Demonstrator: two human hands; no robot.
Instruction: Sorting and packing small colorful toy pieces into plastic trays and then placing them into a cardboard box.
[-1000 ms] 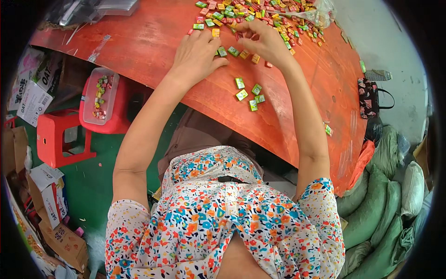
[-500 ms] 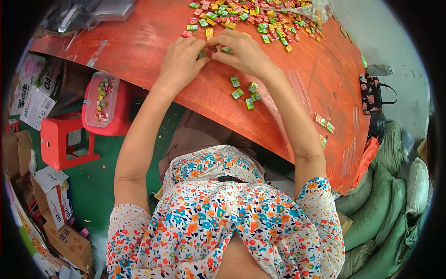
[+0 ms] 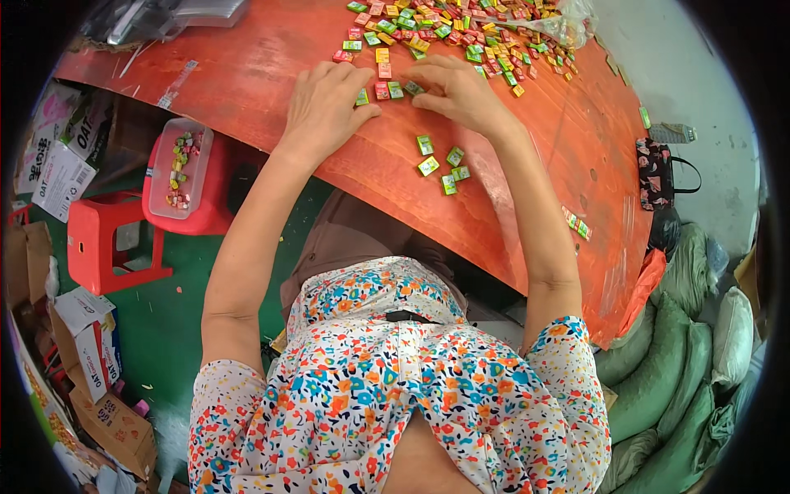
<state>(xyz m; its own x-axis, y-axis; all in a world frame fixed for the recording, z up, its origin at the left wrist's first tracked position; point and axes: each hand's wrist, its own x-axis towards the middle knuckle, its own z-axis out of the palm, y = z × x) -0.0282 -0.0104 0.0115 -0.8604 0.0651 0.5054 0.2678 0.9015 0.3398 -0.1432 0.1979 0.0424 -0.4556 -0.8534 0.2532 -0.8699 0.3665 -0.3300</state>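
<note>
My left hand point(image 3: 329, 103) reaches over the red table, with a small green box point(image 3: 362, 97) between its fingers and thumb. My right hand point(image 3: 457, 95) is across from it, thumb and fingers around another small green box point(image 3: 413, 87), partly shaded. Between the hands a small red box point(image 3: 381, 90) and a green box point(image 3: 396, 90) lie side by side. A pinkish-red box point(image 3: 384, 71) and a yellow box point(image 3: 382, 55) are just beyond them. Nearer to me, several loose green boxes point(image 3: 428, 165) lie beside my right forearm.
A heap of small red, green and yellow boxes point(image 3: 461, 37) covers the far table point(image 3: 271, 78). Clear plastic point(image 3: 202, 12) lies at far left. A few boxes point(image 3: 578, 224) sit at right. Red stools point(image 3: 99, 247), a plastic tub point(image 3: 181, 169) and green sacks point(image 3: 650, 370) surround the table.
My right hand has moved right, away from my left, uncovering the red and green boxes between them. The left hand stays near its place, and the whole view has shifted slightly.
</note>
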